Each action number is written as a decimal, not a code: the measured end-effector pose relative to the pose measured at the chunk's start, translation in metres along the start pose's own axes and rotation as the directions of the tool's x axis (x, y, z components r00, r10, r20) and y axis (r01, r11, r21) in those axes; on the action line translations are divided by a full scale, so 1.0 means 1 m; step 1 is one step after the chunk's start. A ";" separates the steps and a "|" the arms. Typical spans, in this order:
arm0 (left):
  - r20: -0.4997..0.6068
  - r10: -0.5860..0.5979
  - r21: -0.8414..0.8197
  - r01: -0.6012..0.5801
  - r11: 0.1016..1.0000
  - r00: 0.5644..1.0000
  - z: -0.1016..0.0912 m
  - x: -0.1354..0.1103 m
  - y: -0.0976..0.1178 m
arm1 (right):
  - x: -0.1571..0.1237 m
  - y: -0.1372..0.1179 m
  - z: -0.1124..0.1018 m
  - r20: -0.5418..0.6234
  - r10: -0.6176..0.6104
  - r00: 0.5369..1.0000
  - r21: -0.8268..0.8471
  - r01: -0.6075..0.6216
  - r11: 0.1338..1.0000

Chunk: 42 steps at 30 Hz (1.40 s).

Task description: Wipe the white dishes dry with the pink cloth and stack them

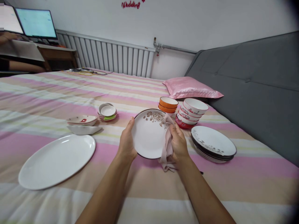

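In the middle of the frame, a white flowered plate [149, 140] with a dark rim is held up, tilted, over a striped bed [149, 199]. The left hand [127, 140] has its grip closed on the plate's left edge, thumb along the rim; its other fingers are mostly hidden. The right hand [179, 141] has its grip closed on a pink cloth [167, 144] folded over the plate's right edge, a loose end hanging below. Just beyond the plate, right of centre, stand orange bowls [168, 105], stacked, and beside them a taller stack of red-patterned bowls [192, 110]. Further right and nearer lies a pile of plates [213, 141], the top one patterned near its edge. On the left side of the frame an oval platter [58, 161] lies flat, with narrow dishes [81, 120] just beyond it and a cluster of small round dishes [107, 111] left of centre. A pink pillow [191, 87] rests at the upper right near a grey headboard [252, 71]. At the upper left, another person's hand [8, 38] is over a table [57, 56] carrying two monitors [36, 23].
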<state>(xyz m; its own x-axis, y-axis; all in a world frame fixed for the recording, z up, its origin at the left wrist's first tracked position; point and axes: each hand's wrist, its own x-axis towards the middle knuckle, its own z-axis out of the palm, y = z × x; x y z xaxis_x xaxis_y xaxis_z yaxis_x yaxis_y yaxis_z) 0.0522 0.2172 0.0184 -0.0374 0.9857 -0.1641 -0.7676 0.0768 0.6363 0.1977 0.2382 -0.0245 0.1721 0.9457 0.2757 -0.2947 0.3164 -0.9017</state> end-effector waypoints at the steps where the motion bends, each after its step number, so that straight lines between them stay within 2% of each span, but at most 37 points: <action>1: -0.009 0.009 -0.006 -0.009 1.000 1.000 0.001 0.000 -0.001 | -0.001 0.002 0.001 -0.018 0.019 1.000 0.022 -0.019 1.000; 7: -0.063 0.070 -0.048 -0.073 0.996 0.996 0.007 -0.004 -0.007 | -0.004 0.009 0.007 -0.137 0.086 0.987 0.193 -0.058 0.979; 12: -0.083 0.169 -0.091 -0.177 0.980 0.982 0.010 -0.005 -0.016 | -0.011 0.004 0.016 -0.219 0.151 0.964 0.214 -0.104 0.971; 17: -0.099 0.248 -0.151 -0.261 0.954 0.964 0.013 -0.007 -0.022 | -0.018 -0.001 0.024 -0.207 0.237 0.949 0.292 -0.171 0.941; 22: -0.145 0.333 -0.161 -0.355 0.921 0.932 0.016 -0.009 -0.024 | -0.024 -0.004 0.032 -0.106 0.306 0.946 0.365 -0.249 0.897; 28: -0.135 0.391 -0.132 -0.408 0.904 0.910 0.017 -0.012 -0.030 | -0.025 -0.003 0.034 -0.054 0.351 0.935 0.397 -0.303 0.866; 31: -0.107 0.391 -0.104 -0.402 0.910 0.914 0.018 -0.012 -0.031 | -0.023 -0.005 0.031 -0.062 0.329 0.942 0.373 -0.284 0.883; 34: -0.011 0.373 -0.033 -0.373 0.927 0.928 0.017 -0.012 -0.026 | -0.015 -0.008 0.020 -0.116 0.283 0.952 0.293 -0.240 0.926; 37: 0.105 0.240 0.159 -0.255 0.954 0.965 0.012 -0.009 -0.015 | -0.002 -0.012 0.004 -0.223 0.238 0.945 0.163 -0.204 0.965; 39: 0.100 0.114 0.330 -0.141 0.933 0.988 0.006 -0.005 -0.007 | 0.005 -0.014 -0.006 -0.287 0.167 0.943 0.067 -0.154 0.986; 42: 0.083 0.080 0.507 -0.111 0.855 0.993 -0.002 0.000 -0.001 | 0.010 -0.016 -0.015 -0.297 0.076 0.952 -0.037 -0.091 0.995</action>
<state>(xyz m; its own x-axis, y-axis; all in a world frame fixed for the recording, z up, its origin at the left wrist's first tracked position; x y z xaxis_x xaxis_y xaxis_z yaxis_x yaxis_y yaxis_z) 0.0514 0.2164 0.0161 -0.0454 0.9977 -0.0499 -0.3277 0.0322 0.9442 0.2186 0.2417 -0.0118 0.4208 0.9022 0.0947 -0.2740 0.2259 -0.9348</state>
